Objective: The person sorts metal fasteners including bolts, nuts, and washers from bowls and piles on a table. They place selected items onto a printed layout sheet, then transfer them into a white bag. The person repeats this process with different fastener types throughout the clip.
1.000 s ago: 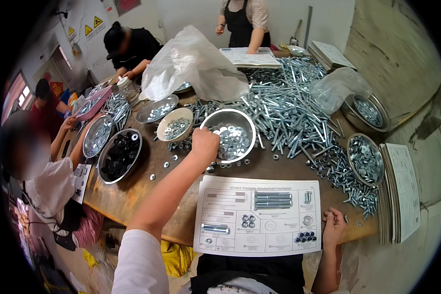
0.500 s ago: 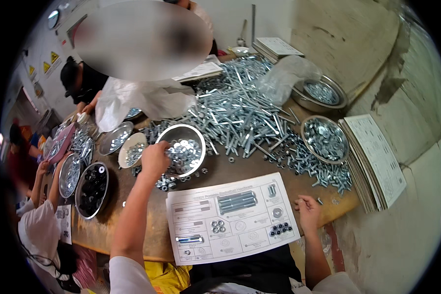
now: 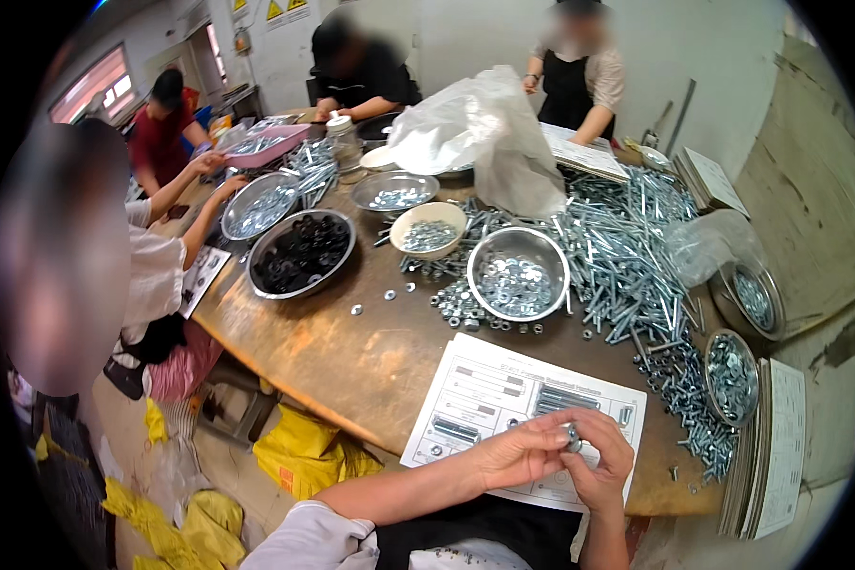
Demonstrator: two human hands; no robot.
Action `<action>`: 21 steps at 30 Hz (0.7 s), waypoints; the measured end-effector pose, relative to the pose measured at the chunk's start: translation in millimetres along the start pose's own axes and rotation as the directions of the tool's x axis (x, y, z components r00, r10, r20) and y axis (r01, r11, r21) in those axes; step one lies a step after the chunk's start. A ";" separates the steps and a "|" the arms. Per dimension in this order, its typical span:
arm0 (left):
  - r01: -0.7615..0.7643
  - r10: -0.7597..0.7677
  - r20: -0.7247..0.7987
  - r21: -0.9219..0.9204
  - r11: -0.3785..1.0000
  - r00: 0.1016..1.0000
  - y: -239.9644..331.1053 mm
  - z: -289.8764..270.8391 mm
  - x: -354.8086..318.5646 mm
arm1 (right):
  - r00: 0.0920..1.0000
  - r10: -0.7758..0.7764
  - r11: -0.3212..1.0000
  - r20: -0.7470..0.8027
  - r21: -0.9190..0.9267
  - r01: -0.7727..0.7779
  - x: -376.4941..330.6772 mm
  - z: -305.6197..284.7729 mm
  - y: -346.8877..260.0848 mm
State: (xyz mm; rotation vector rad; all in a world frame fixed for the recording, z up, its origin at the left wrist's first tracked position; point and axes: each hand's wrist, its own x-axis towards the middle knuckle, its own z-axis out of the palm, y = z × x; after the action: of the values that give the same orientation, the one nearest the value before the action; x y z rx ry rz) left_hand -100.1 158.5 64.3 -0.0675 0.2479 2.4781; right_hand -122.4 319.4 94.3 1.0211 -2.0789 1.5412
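My left hand [image 3: 511, 452] and my right hand [image 3: 600, 465] meet over the white sheet with printed parts pictures [image 3: 503, 404] at the near table edge. Together their fingertips pinch a small silvery metal part [image 3: 572, 437], probably a washer or nut. Beyond the sheet stands a steel bowl of washers [image 3: 518, 274], with loose nuts [image 3: 458, 304] scattered at its left. A large heap of silvery bolts [image 3: 622, 247] lies to the right of the bowl.
A bowl of black parts [image 3: 300, 253], a cream bowl [image 3: 427, 228] and more steel bowls [image 3: 731, 375] stand on the wooden table [image 3: 351, 351]. A crumpled clear plastic bag [image 3: 484, 133] lies at the back. Other people work at the left and far sides. Stacked sheets [image 3: 774, 446] lie at the right.
My left hand has come back from the washer bowl to the sheet and joined my right hand on a small part. The view has swung left.
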 end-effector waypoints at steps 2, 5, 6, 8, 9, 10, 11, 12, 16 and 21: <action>-0.019 0.019 0.024 -0.018 1.000 1.000 -3.3 -7.4 -11.2 | 0.998 -0.007 0.999 0.061 0.032 0.005 3.3 3.4 -3.7; -0.003 0.001 0.048 0.040 0.999 0.999 -1.5 -0.4 -17.8 | 0.986 0.050 0.998 0.160 0.015 -0.054 12.9 -6.8 -16.5; 0.014 -0.016 0.041 0.065 0.998 0.999 -1.4 1.0 -16.7 | 0.978 0.082 0.997 0.190 -0.005 -0.083 16.7 -13.9 -19.5; 0.054 -0.053 -0.006 0.134 0.990 0.999 -2.2 0.5 -13.3 | 0.967 0.096 0.995 0.236 -0.035 -0.090 19.2 -21.5 -21.1; 0.073 -0.064 -0.053 0.191 0.979 0.997 -1.3 2.2 -14.3 | 0.963 0.113 0.993 0.245 -0.063 -0.101 18.7 -25.5 -20.8; 0.118 -0.099 -0.087 0.249 0.961 0.991 0.1 6.5 -13.1 | 0.955 0.115 0.993 0.273 -0.059 -0.103 19.6 -31.0 -22.4; 0.128 -0.103 -0.098 0.308 0.943 0.990 1.2 12.1 -18.2 | 0.947 0.104 0.995 0.303 -0.031 -0.100 20.7 -32.5 -24.7; 0.145 -0.115 -0.102 0.367 0.919 0.988 0.8 13.8 -20.2 | 0.931 0.153 0.988 0.333 -0.057 -0.142 15.2 -37.2 -25.2; 0.345 -0.234 -0.283 0.458 0.819 0.930 -9.4 0.9 -17.0 | 0.929 0.176 0.971 0.325 -0.210 -0.110 -9.2 -50.6 -22.8; 0.450 -0.264 -0.406 0.481 0.752 0.875 -18.2 -1.7 -11.0 | 0.855 0.319 0.931 0.409 -0.305 -0.202 -14.4 -53.9 -33.2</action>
State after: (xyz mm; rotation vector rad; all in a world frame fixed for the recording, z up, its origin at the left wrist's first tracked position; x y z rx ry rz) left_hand -80.3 165.7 60.9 -0.2378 1.0042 1.9012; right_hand -95.6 369.5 125.5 1.1148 -2.7573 1.1772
